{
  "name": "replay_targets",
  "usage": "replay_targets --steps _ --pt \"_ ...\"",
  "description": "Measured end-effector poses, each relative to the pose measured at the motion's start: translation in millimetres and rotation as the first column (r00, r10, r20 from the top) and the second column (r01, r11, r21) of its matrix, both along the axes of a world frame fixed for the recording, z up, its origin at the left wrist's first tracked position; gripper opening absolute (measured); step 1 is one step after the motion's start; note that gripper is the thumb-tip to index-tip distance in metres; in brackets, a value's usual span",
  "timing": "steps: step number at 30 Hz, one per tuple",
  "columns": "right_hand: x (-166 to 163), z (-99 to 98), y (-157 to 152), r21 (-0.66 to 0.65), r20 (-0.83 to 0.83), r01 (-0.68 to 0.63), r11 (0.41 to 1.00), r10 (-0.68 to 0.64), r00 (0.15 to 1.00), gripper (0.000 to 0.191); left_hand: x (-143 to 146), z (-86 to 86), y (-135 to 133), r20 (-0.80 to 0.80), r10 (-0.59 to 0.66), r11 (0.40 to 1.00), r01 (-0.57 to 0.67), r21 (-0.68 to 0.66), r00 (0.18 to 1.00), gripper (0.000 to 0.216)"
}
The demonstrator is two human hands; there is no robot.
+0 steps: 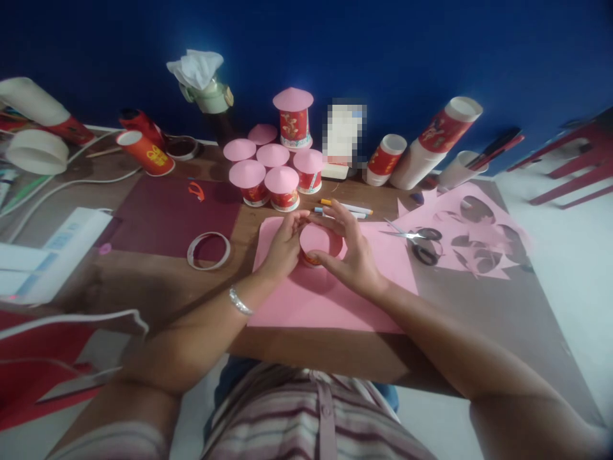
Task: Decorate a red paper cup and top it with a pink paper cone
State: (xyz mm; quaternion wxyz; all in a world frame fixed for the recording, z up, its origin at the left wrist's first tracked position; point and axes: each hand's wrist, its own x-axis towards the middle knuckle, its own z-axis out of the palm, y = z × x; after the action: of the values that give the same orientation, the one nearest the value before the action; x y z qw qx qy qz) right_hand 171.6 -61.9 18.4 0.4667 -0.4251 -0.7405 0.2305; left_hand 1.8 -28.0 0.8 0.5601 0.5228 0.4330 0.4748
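On a pink paper sheet (335, 306) stands a short red paper cup (313, 259), its round top showing pink. My right hand (352, 255) curves around its right side, thumb in front and fingers behind. From the left, my left hand (287, 246) presses its bent fingers against the rim. Whether the pink round is a lid or the sheet seen through the cup, I cannot tell. Just behind my fingers lie marker pens (354, 207). Farther back are several red cups with pink cone roofs (282, 180), and one taller roofed cup (294, 121).
Scissors (414, 236) lie open at the right beside pink paper scraps (479, 230). A cut white ring (209, 250) rests by a maroon sheet (177, 217). Stacked cups (438, 144) and a pen cup (462, 171) stand back right. A white box (62, 249) and cables are left.
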Motion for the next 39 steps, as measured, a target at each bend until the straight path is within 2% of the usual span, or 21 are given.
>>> replay_targets --steps 9,12,15,17,20,23,26,32,39 --pt "0.0 4.8 0.4 0.012 0.036 -0.014 1.0 0.013 0.999 0.095 -3.5 -1.6 5.2 -0.004 0.028 1.0 -0.028 -0.002 1.0 0.023" --pt "1.3 3.3 0.3 0.029 -0.017 -0.041 0.999 0.042 0.999 0.094 -6.2 3.7 7.0 0.035 0.059 0.997 -0.061 0.053 0.998 0.025" --pt "5.5 2.8 -1.8 0.026 -0.118 -0.05 0.998 0.052 0.992 0.085 -8.7 15.5 2.7 0.033 0.051 0.982 -0.056 0.178 0.998 0.03" --pt "9.7 3.2 -3.8 0.009 -0.174 -0.041 0.999 0.042 0.984 0.077 -10.1 24.1 -2.6 -0.027 0.023 0.955 -0.014 0.295 0.999 0.038" --pt "15.8 3.7 -5.7 -0.004 -0.189 -0.018 1.0 0.017 0.982 0.07 -11.9 31.8 -8.8 -0.181 -0.062 0.886 0.138 0.443 0.982 0.055" --pt "19.1 2.2 -6.3 -0.009 -0.169 -0.006 1.0 0.005 0.986 0.071 -13.2 31.9 -9.5 -0.353 -0.123 0.789 0.307 0.532 0.927 0.07" --pt "18.9 -1.0 -6.9 -0.012 -0.137 -0.012 1.0 0.011 0.99 0.074 -13.6 29.5 -6.9 -0.465 -0.107 0.716 0.393 0.577 0.879 0.079" --pt "16.7 -4.7 -9.4 0.058 -0.011 -0.011 0.998 0.011 1.0 0.085 -13.8 27.8 -4.8 -0.618 -0.004 0.666 0.463 0.585 0.786 0.082" --pt "14.1 -5.4 -10.3 0.094 0.055 0.021 0.995 -0.026 0.998 0.089 -14.9 26.8 -4.9 -0.681 0.039 0.643 0.504 0.577 0.731 0.081"
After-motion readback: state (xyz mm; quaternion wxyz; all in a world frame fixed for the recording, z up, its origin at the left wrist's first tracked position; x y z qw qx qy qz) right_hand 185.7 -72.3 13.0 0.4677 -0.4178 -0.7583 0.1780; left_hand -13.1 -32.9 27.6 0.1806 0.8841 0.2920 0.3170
